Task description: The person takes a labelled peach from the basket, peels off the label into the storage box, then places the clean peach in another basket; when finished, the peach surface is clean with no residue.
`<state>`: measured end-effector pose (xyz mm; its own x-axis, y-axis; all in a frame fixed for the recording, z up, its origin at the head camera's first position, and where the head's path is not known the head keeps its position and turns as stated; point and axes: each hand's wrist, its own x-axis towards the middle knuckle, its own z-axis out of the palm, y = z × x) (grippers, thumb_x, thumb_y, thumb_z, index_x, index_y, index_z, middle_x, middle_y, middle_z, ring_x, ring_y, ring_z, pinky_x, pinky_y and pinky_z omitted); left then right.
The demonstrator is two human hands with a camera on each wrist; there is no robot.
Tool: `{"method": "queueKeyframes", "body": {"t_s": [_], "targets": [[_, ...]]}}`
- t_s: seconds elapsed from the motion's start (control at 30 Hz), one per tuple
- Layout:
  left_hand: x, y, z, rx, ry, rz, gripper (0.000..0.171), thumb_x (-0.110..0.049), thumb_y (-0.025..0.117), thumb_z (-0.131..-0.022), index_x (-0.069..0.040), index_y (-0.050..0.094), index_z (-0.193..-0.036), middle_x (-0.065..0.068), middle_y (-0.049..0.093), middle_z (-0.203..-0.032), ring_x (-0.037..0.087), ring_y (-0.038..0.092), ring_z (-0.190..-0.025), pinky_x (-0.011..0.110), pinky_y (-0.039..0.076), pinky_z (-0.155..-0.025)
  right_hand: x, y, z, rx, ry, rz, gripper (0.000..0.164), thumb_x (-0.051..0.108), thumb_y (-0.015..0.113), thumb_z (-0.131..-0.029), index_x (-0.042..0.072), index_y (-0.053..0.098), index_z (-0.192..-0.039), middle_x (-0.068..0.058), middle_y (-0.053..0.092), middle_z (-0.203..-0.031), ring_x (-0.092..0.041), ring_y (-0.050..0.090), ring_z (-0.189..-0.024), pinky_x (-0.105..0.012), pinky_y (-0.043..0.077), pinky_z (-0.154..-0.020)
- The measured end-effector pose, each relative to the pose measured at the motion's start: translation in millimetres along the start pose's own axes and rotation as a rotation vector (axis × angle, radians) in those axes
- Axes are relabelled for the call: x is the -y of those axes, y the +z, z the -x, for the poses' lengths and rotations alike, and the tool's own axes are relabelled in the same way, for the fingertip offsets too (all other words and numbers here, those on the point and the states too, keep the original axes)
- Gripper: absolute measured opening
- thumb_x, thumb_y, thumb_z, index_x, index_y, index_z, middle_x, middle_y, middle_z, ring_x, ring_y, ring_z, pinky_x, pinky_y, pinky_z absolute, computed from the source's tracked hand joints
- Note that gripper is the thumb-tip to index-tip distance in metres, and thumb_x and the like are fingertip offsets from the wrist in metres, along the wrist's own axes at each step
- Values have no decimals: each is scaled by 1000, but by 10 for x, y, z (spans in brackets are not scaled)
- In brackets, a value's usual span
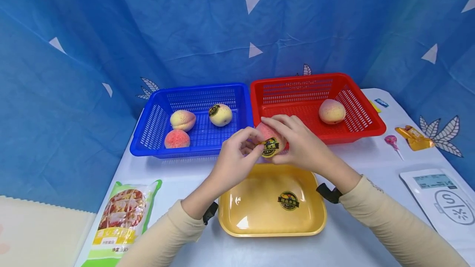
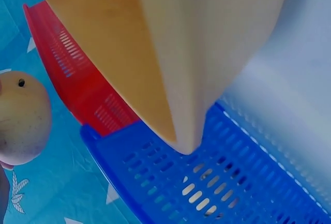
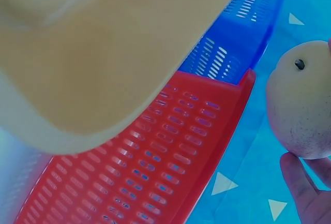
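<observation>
Above the back edge of the yellow tray point(image 1: 272, 226), my right hand point(image 1: 302, 141) grips a pink peach point(image 1: 262, 130) from its right side. On the side of the peach facing me is a round black-and-gold sticker point(image 1: 271, 148). My left hand point(image 1: 239, 153) pinches the left edge of this sticker between thumb and forefinger. A second black-and-gold sticker point(image 1: 288, 200) shows on the tray's floor. In the right wrist view the peach point(image 3: 300, 110) shows its dark stem end, with a few fingers point(image 3: 302, 188) below. The left wrist view catches part of the peach point(image 2: 23, 118) too.
Behind stand a blue basket point(image 1: 200, 151) holding several peaches, one with a sticker, and a red basket point(image 1: 356, 133) with one peach point(image 1: 332, 111). A food packet point(image 1: 124, 213) lies left. A scale point(image 1: 439, 201), a lollipop point(image 1: 391, 140) and a gold wrapper point(image 1: 413, 137) lie right.
</observation>
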<state>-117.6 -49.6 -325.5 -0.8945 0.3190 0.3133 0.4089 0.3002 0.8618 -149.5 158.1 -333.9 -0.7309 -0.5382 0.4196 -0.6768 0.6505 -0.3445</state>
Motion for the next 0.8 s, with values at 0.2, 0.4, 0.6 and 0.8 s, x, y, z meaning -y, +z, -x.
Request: {"method": "queueKeyframes", "body": {"t_s": [0.2, 0.4, 0.6, 0.8], "targets": [[-7, -34, 46, 65, -93, 135, 10, -5, 65, -93, -11, 64, -101, 6, 63, -97, 16, 62, -81, 23, 56, -69, -44, -73, 50, -5, 59, 20, 94, 30, 93, -66, 16, 48, -147, -11, 53, -139, -29, 50, -122, -47, 57, -91], [84, -57, 123, 153, -202, 102, 11, -6, 68, -90, -12, 64, -99, 6, 63, -98, 16, 62, -84, 22, 56, -74, -110, -137, 111, -39, 101, 18, 90, 27, 90, -68, 18, 48, -147, -10, 55, -138, -29, 51, -121, -50, 56, -90], [238, 17, 228, 271, -261, 69, 13, -6, 68, -90, -14, 63, -99, 4, 62, -97, 14, 64, -83, 22, 57, -75, -186, -172, 186, -69, 113, 5, 90, 24, 91, -67, 16, 49, -146, -10, 56, -135, -28, 51, -120, -52, 55, -93], [379, 179, 291, 372, -302, 27, 14, -4, 68, -88, -11, 62, -98, 4, 62, -93, 12, 61, -79, 20, 54, -69, -262, -193, 248, -86, 126, -1, 91, 22, 92, -66, 16, 49, -146, -10, 57, -133, -27, 52, -117, -52, 54, -93]]}}
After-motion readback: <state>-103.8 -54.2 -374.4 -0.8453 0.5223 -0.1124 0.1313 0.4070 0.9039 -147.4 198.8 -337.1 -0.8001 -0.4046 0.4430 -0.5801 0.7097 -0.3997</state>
